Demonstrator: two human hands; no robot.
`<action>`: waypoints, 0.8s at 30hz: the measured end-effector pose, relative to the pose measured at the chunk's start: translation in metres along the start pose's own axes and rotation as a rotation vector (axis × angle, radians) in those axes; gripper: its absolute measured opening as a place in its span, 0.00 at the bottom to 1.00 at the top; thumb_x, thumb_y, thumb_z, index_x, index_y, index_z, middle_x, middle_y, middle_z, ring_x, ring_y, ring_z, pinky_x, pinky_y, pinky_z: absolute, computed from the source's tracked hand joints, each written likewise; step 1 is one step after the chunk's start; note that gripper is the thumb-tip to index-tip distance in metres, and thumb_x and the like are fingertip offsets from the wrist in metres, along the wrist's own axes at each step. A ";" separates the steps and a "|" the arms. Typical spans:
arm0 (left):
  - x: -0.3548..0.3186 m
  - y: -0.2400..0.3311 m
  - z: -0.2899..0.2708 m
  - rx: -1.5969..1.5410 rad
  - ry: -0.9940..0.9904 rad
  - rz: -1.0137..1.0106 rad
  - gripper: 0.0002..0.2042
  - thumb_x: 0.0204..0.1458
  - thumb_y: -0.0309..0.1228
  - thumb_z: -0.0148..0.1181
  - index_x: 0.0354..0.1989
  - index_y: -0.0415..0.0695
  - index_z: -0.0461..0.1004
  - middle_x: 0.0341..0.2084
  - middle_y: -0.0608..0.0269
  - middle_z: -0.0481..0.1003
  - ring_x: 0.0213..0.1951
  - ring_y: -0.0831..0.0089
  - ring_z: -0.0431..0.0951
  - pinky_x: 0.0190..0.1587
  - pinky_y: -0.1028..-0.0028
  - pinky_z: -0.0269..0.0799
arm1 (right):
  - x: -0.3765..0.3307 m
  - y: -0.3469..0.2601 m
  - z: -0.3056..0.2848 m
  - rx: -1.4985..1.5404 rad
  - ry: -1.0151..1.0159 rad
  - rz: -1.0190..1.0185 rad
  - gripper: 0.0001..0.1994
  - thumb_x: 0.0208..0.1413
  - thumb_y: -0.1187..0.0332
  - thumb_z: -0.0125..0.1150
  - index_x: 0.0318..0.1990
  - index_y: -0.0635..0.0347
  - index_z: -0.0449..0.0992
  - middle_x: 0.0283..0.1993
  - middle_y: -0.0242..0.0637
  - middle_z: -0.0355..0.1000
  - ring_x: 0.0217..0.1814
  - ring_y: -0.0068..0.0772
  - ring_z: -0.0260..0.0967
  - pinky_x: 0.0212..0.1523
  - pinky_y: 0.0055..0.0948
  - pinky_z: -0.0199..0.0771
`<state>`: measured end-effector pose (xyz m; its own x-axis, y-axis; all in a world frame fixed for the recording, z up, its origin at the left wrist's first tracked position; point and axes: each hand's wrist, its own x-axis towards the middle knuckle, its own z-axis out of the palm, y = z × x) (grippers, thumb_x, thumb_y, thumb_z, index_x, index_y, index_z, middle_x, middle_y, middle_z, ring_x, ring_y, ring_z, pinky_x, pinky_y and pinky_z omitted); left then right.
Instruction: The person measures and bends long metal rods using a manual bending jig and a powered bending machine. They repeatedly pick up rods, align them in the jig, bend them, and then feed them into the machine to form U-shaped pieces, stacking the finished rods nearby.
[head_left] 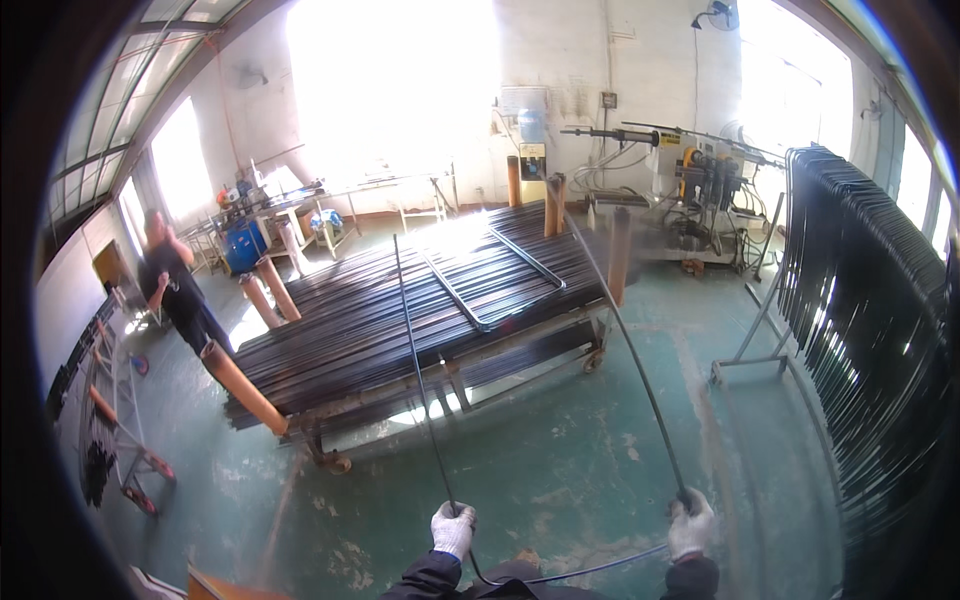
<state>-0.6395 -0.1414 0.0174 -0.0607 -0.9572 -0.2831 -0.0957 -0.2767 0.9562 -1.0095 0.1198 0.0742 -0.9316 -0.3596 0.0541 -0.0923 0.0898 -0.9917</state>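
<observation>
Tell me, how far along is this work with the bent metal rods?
Many bent rods already hang on the rack at the right. In hand: the left hand and right hand each grip one leg of a U-shaped rod. A large stack of straight bars remains on the cart.

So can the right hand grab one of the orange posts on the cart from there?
Probably not. The right hand in its white glove is shut on the long bent black metal rod, and the nearest orange post on the wheeled cart stands well beyond it across bare green floor.
</observation>
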 end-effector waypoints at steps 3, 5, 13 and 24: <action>0.070 0.046 0.010 0.059 0.001 0.055 0.03 0.68 0.23 0.70 0.42 0.40 0.81 0.29 0.63 0.83 0.29 0.74 0.81 0.34 0.70 0.79 | 0.057 -0.009 0.070 0.026 -0.026 0.045 0.13 0.71 0.88 0.62 0.59 0.75 0.81 0.44 0.41 0.83 0.40 0.29 0.83 0.42 0.30 0.87; 0.125 0.080 0.026 0.119 -0.013 0.079 0.03 0.68 0.24 0.70 0.43 0.39 0.81 0.30 0.63 0.83 0.29 0.74 0.82 0.34 0.70 0.79 | 0.105 -0.007 0.114 0.062 -0.026 0.059 0.13 0.71 0.88 0.62 0.59 0.75 0.82 0.44 0.41 0.83 0.40 0.29 0.83 0.42 0.30 0.87; 0.292 0.115 0.103 0.089 -0.025 0.013 0.08 0.63 0.24 0.72 0.47 0.39 0.83 0.33 0.62 0.84 0.33 0.71 0.85 0.39 0.67 0.84 | 0.293 0.030 0.261 0.126 -0.128 0.140 0.12 0.70 0.87 0.63 0.58 0.76 0.83 0.43 0.42 0.85 0.38 0.29 0.83 0.40 0.31 0.88; 0.535 0.208 0.256 0.101 0.220 0.064 0.11 0.59 0.21 0.74 0.49 0.39 0.83 0.35 0.61 0.84 0.36 0.69 0.85 0.40 0.65 0.84 | 0.597 0.032 0.496 -0.002 -0.333 0.152 0.12 0.71 0.83 0.65 0.58 0.72 0.85 0.40 0.41 0.87 0.34 0.26 0.83 0.38 0.29 0.85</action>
<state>-0.9460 -0.6895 0.0452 0.1472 -0.9710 -0.1886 -0.1984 -0.2157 0.9561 -1.3946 -0.5528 0.0164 -0.7692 -0.6247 -0.1348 0.0369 0.1672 -0.9852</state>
